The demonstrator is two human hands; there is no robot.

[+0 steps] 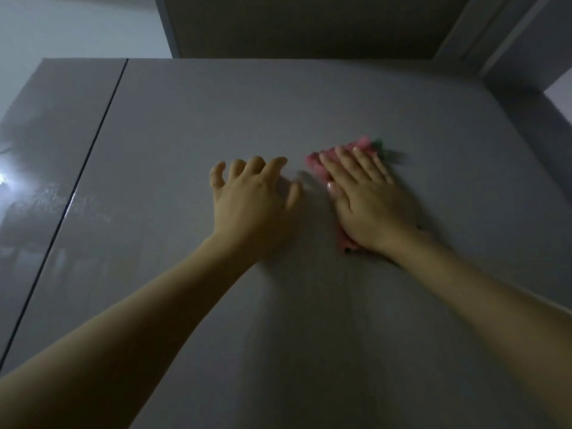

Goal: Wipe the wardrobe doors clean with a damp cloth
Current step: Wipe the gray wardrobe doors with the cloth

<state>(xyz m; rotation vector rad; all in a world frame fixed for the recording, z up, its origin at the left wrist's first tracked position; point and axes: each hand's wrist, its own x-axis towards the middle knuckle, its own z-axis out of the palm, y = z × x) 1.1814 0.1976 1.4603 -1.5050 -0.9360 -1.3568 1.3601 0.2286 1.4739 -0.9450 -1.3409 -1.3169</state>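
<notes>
Hands flat on a grey wardrobe door, cloth under the right one

Cloth [322, 168] shows only in part: a pink edge pokes out past the fingertips and along the thumb side of the right hand [368, 205], with a bit of green at its far corner, and the rest is hidden under the palm. That far corner is blurred. The right hand lies on the cloth with fingers straight, pressing it against the door [309, 103]. The left hand [250, 196] sits just beside the cloth, fingers spread and loosely bent, tips touching the door and holding nothing.

The door is a plain, dull grey panel in dim light. Left of the cloth, well apart, a dark seam [93, 150] divides this door from a glossier one [46, 150] that carries a bright glare spot and faint reflections too vague to read. Above the cloth the door's top edge meets a dark recess [294, 26]. Right of the cloth bare door runs to a wall corner [526, 88].
</notes>
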